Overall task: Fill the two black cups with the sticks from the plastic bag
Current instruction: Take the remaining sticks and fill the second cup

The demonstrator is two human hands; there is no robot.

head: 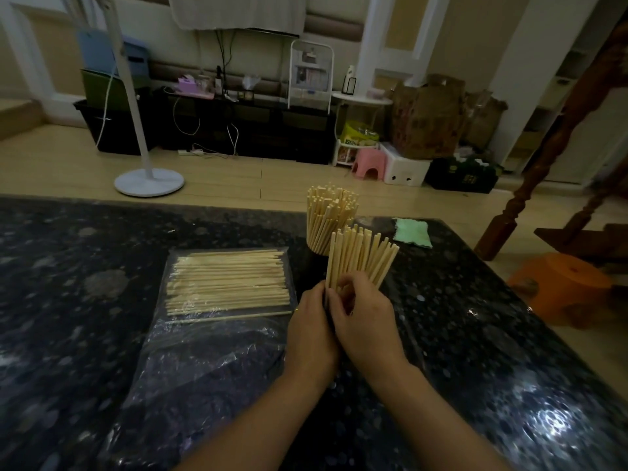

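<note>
a dark speckled counter [85, 266] fills the view. at left centre lies a clear bag [217, 321], with a flat layer of sticks [227, 282] inside it. just right of the bag, the left hand [311, 329] and right hand [365, 322] sit side by side, fingers curled round a cup hidden beneath them, packed with upright sticks. just behind stands a second cup [317, 248], also full of sticks. a green cloth [412, 233] lies farther right.

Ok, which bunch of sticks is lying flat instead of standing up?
The bunch in the plastic bag, sticks in the bag, lies flat on the table; the far bunch and the hand-held bunch stand upright.
</note>
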